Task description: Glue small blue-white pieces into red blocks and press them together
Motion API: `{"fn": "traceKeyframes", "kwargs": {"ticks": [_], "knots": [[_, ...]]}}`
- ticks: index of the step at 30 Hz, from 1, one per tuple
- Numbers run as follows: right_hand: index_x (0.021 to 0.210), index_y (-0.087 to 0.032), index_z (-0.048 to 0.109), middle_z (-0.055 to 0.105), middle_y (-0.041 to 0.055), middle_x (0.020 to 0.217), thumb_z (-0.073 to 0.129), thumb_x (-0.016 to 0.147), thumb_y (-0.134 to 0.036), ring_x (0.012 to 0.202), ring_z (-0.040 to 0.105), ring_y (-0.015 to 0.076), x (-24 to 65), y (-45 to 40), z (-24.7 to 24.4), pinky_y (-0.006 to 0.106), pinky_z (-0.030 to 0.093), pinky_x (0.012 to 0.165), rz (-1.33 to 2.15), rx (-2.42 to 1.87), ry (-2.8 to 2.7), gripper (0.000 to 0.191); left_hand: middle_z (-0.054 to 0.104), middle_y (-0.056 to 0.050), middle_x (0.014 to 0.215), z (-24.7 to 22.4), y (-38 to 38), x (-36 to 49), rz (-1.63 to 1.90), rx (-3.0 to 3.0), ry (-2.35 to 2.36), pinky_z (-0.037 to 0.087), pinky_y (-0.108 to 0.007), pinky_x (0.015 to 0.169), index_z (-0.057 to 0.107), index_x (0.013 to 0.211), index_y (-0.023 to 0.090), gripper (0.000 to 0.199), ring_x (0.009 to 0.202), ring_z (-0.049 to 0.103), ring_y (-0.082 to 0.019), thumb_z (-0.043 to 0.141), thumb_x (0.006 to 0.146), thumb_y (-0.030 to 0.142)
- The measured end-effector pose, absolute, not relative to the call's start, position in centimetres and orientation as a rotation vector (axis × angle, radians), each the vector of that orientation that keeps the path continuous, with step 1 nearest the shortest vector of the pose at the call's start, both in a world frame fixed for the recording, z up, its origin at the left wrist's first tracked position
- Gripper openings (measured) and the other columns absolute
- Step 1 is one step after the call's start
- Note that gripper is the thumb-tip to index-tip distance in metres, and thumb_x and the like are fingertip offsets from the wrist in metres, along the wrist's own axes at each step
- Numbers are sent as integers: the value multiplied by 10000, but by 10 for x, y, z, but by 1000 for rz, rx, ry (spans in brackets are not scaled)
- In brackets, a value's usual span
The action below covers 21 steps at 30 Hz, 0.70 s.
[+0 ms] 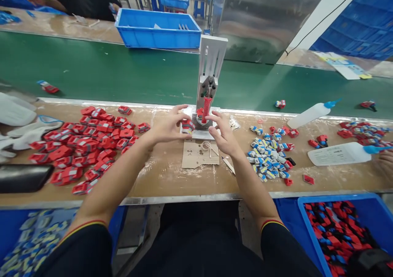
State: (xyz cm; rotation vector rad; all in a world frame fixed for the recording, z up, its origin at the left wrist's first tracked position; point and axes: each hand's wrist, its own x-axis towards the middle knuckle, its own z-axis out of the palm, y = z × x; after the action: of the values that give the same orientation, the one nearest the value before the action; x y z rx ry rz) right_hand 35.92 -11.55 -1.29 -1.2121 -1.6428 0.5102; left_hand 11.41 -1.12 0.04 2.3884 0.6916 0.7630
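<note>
My left hand [166,127] has its fingers and thumb pinched around a small red toy car piece [188,126] with white and yellow parts, just left of the press base. In front of me stands a metal hand press [211,58] with a red ribbed handle [206,107] pointing down. Another red piece [199,112] sits at the press, partly behind the handle. My right hand [224,134] is beside the handle, thumb and fingers apart and curved. Its fingertips come close to the handle's lower end; whether they touch it I cannot tell.
Red shells [89,142] lie heaped on the left, and blue-white pieces [270,154] on the right. White bottles [339,153] stand beyond. Cardboard [188,156] lies before the press. A green belt [123,72] runs behind, with a blue crate [159,39]. A person's hand [386,156] shows far right.
</note>
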Motion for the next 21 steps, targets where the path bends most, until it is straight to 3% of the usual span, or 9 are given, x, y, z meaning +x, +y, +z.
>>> {"fn": "traceKeyframes", "kwargs": {"ticks": [2,5,11,13,16,19,21], "knots": [[1196,-308,716,671,105,1306,441,957,-832,1291,598,291,360,-95,-14,517,524,1066,599,-1220,-1745,639,545,-183,1543,15,14,131,409,2492,684,555,-454,1045,767,1046,182,472,1363,596,-374,938,666,403],[1137,-260,732,725,91,1122,394,946,-869,1098,670,254,358,-85,-14,520,529,1073,730,-1188,-1789,723,637,-167,1399,29,32,161,54,2561,612,521,-452,1068,755,1059,185,468,1489,471,-407,885,695,449],[1284,-303,708,771,39,1051,401,1000,-798,907,730,172,365,-121,29,351,614,785,791,-973,-1684,647,644,-119,1349,27,40,182,-35,2630,596,515,-388,993,726,1051,194,433,1144,642,-289,825,687,407],[1375,-325,668,796,35,1074,432,954,-841,978,769,175,365,-118,65,310,621,745,789,-877,-1632,707,637,-124,1365,24,42,180,-37,2634,594,506,-383,998,721,1058,188,432,1141,635,-288,824,681,373],[1456,-405,610,809,-29,1231,448,906,-846,1104,782,162,362,-86,125,293,597,810,803,-742,-1579,723,588,-145,1446,20,45,176,-35,2610,597,497,-398,1022,728,1048,177,436,1197,623,-318,840,672,368],[1245,-401,759,772,-127,1324,429,933,-768,1206,750,190,364,-48,163,295,544,849,723,-773,-1512,584,599,-151,1423,15,49,168,34,2561,574,516,-398,993,751,1052,179,436,1149,647,-299,862,676,371],[1122,-341,813,751,-110,1381,519,910,-762,1263,724,232,369,-39,160,277,551,846,597,-794,-1521,556,623,-156,1401,9,50,159,145,2521,550,533,-397,977,771,1050,181,438,1121,660,-285,884,670,366]]}}
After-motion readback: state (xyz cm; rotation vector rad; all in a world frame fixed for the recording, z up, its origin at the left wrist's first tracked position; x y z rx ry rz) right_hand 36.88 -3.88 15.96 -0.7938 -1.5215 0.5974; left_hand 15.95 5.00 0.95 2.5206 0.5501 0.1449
